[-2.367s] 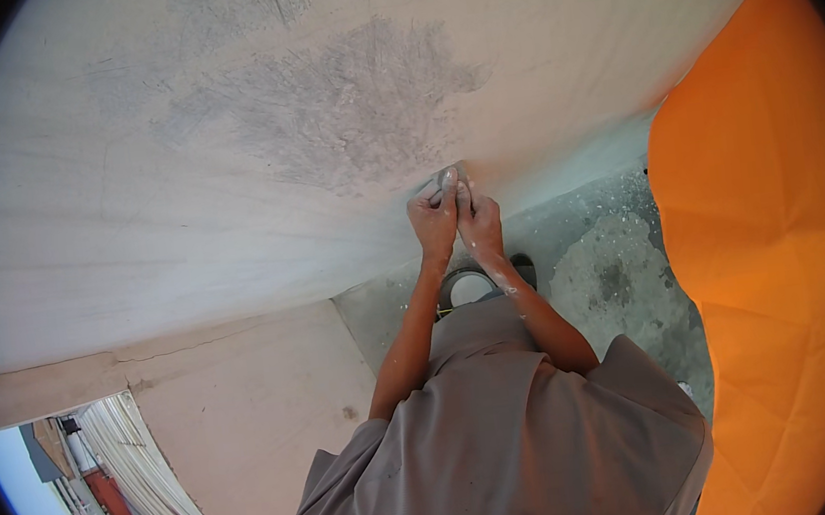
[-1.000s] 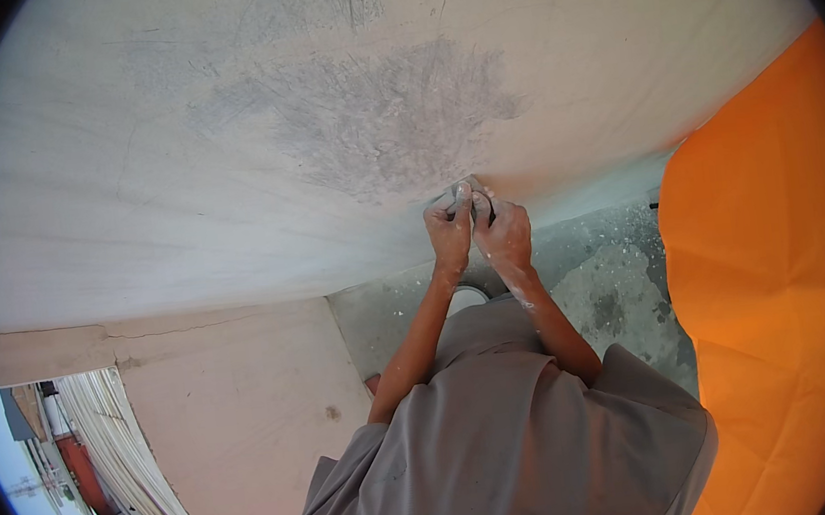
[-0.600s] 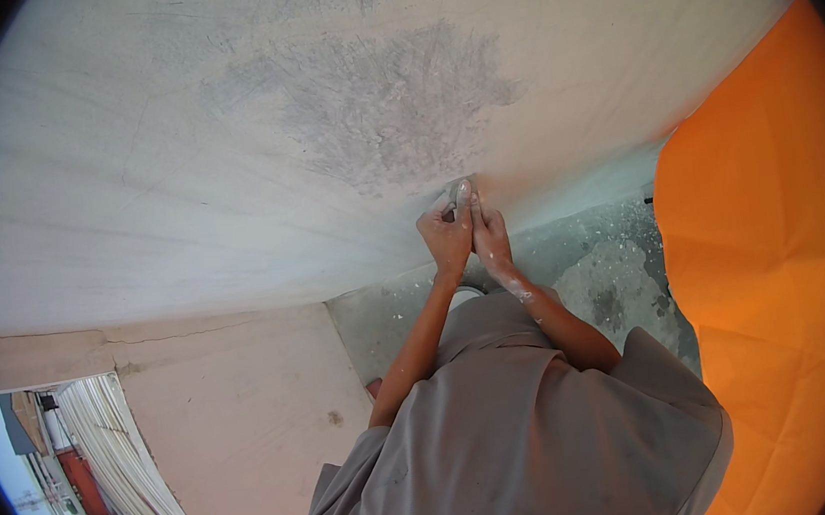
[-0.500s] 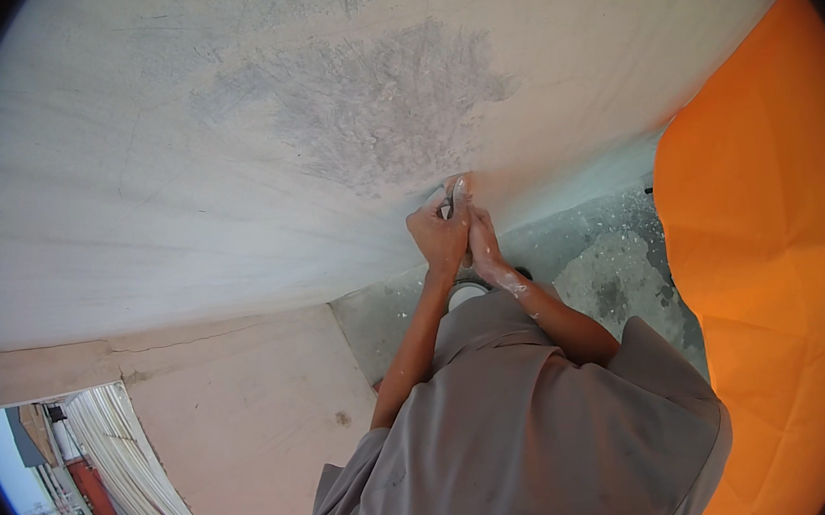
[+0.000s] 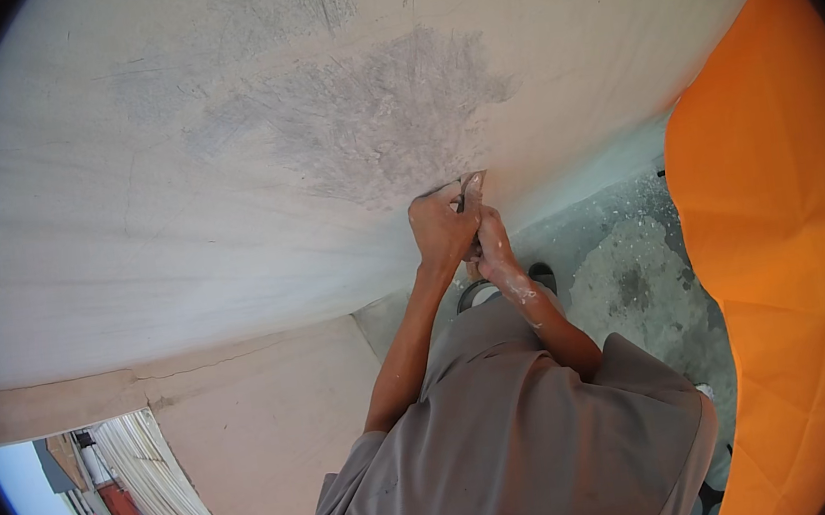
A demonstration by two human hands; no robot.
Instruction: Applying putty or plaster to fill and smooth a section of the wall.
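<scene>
A large pale wall [image 5: 226,207] rises in front of me, with a rough, scratched grey patch [image 5: 367,111] across its upper middle. Just below the patch, my left hand [image 5: 444,226] is closed on a flat scraper-like tool [image 5: 473,180], whose edge meets the wall. My right hand [image 5: 491,241] is closed on the same tool, just right of and partly behind my left hand, its fingers pressed together. White dust marks my right wrist and forearm. The tool's shape is mostly hidden by my fingers.
A crumpled orange sheet [image 5: 784,249] fills the right side. Below lies a stained, speckled concrete floor [image 5: 612,246], with dark footwear [image 5: 541,274] near my body. A pinkish side wall [image 5: 249,425] is at lower left, beside an opening showing sky, white strips and a red structure [image 5: 126,514].
My hands stay together at the wall; since half a second ago they have shifted slightly right and turned, my left hand covering more of the tool. The whole view has tilted slightly.
</scene>
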